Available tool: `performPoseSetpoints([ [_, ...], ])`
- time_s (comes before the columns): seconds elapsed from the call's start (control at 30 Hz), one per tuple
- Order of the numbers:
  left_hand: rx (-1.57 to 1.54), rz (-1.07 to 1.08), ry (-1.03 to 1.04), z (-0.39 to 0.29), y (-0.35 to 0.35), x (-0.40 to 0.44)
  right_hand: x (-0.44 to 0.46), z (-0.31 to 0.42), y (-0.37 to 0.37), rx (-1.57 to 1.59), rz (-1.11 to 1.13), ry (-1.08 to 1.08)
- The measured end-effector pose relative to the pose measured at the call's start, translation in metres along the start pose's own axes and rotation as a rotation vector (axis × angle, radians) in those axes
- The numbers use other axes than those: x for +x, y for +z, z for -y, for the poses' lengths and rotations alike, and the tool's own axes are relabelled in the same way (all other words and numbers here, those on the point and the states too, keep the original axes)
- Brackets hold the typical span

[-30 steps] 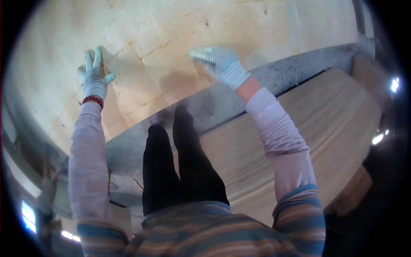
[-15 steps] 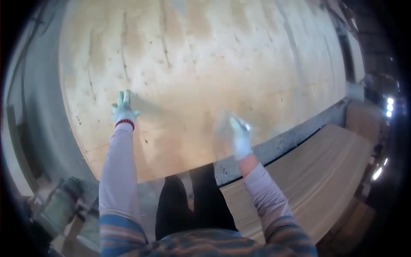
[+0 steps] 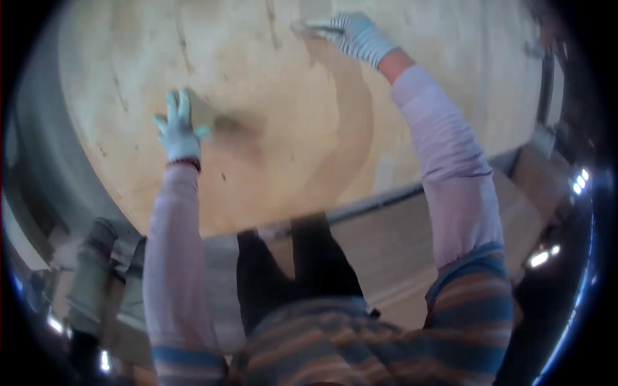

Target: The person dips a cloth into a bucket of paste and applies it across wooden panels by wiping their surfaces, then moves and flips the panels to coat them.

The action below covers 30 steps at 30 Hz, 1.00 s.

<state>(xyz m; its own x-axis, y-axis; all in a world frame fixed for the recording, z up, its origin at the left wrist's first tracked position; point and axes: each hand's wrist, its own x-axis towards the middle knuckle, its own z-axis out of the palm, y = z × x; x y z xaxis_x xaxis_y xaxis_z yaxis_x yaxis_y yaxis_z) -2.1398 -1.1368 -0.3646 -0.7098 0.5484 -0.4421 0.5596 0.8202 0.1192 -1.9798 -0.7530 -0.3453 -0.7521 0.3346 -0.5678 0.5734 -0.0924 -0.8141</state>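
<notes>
A large pale plywood sheet (image 3: pixel 270 161) lies in front of me, with dark cracks and knots in its face. My left hand (image 3: pixel 179 135), in a light glove with a red band at the wrist, rests on the sheet with its fingers spread. My right hand (image 3: pixel 360 38), in a striped glove, reaches to the far part of the sheet. Its fingers are closed around a thin, flat scraper (image 3: pixel 301 28), blurred and mostly hidden by the hand. A darker curved band (image 3: pixel 360 109) runs over the wood from near the scraper toward me.
A grey patch (image 3: pixel 314 9) marks the sheet beyond my right hand. Wooden boards (image 3: pixel 399 241) lie lower, beyond the sheet's near edge. At the lower left are greenish rolled or cylindrical things (image 3: pixel 93 276), blurred. Bright lights (image 3: pixel 580 181) show at the far right.
My right hand has moved from near the sheet's front edge far forward with the scraper. The darker curved band now shows. My left hand stays spread on the sheet; the view has shifted.
</notes>
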Motion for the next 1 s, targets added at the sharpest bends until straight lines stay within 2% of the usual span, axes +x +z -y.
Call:
performPoseSetpoints([
  [0.03, -0.021, -0.017, 0.018, 0.001, 0.003, 0.002, -0.043, -0.032, 0.023, 0.41, -0.005, 0.13],
  [0.1, 0.143, -0.049, 0.007, -0.013, -0.004, 0.0, -0.149, -0.063, 0.066, 0.159, -0.017, 0.23],
  [0.17, 0.064, -0.086, 0.05, -0.007, 0.005, 0.003, -0.248, -0.138, 0.098, -0.814, -0.045, -0.586],
  [0.23, 0.115, -0.128, 0.088, -0.01, 0.008, 0.008, -0.333, -0.181, 0.155, -0.792, -0.211, -0.474],
  [0.33, 0.081, -0.182, 0.24, 0.001, 0.01, 0.006, -0.39, -0.231, 0.257, -0.774, -0.588, -0.359],
  [0.37, 0.058, -0.186, 0.299, 0.011, 0.008, -0.001, -0.395, -0.23, 0.284, -0.619, -0.682, -0.302],
  [0.4, 0.271, -0.198, 0.407, 0.039, 0.023, -0.003, -0.384, -0.225, 0.307, -0.463, -0.768, -0.261],
  [0.43, 0.248, -0.106, 0.389, 0.058, 0.024, -0.022, -0.381, -0.218, 0.324, -0.296, -0.846, -0.212],
  [0.47, 0.235, 0.006, 0.374, 0.086, 0.026, -0.051, -0.381, -0.19, 0.332, 0.09, -0.794, 0.024],
  [0.53, 0.486, -0.086, 0.5, 0.177, 0.066, -0.082, -0.376, -0.143, 0.325, 0.438, -0.764, 0.097],
  [0.57, 0.097, 0.056, 0.18, 0.183, 0.067, -0.098, -0.366, -0.135, 0.319, 0.601, -0.747, 0.116],
  [0.6, -0.247, 0.06, 0.074, 0.178, 0.068, -0.093, -0.351, -0.14, 0.311, 0.598, -0.74, 0.008],
  [0.63, -0.594, 0.03, -0.026, 0.175, 0.072, -0.087, -0.33, -0.15, 0.295, 0.178, -0.778, -0.008],
  [0.67, -0.281, -0.007, 0.082, 0.165, 0.059, -0.097, -0.314, -0.161, 0.281, -0.244, -0.782, -0.01],
  [0.7, 0.046, -0.016, 0.179, 0.16, 0.045, -0.116, -0.299, -0.137, 0.264, -0.23, -0.666, 0.12],
  [0.73, 0.034, 0.065, 0.124, 0.149, 0.036, -0.119, -0.289, -0.129, 0.261, -0.27, -0.606, 0.102],
  [0.77, 0.031, 0.038, 0.13, 0.144, 0.043, -0.116, -0.28, -0.122, 0.258, -0.309, -0.547, 0.082],
  [0.87, 0.05, 0.014, 0.133, 0.152, 0.044, -0.124, -0.293, -0.154, 0.301, -0.631, -0.587, -0.38],
  [1.0, 0.08, 0.029, 0.048, 0.135, 0.029, -0.123, -0.328, -0.154, 0.413, -0.387, -0.828, -0.29],
])
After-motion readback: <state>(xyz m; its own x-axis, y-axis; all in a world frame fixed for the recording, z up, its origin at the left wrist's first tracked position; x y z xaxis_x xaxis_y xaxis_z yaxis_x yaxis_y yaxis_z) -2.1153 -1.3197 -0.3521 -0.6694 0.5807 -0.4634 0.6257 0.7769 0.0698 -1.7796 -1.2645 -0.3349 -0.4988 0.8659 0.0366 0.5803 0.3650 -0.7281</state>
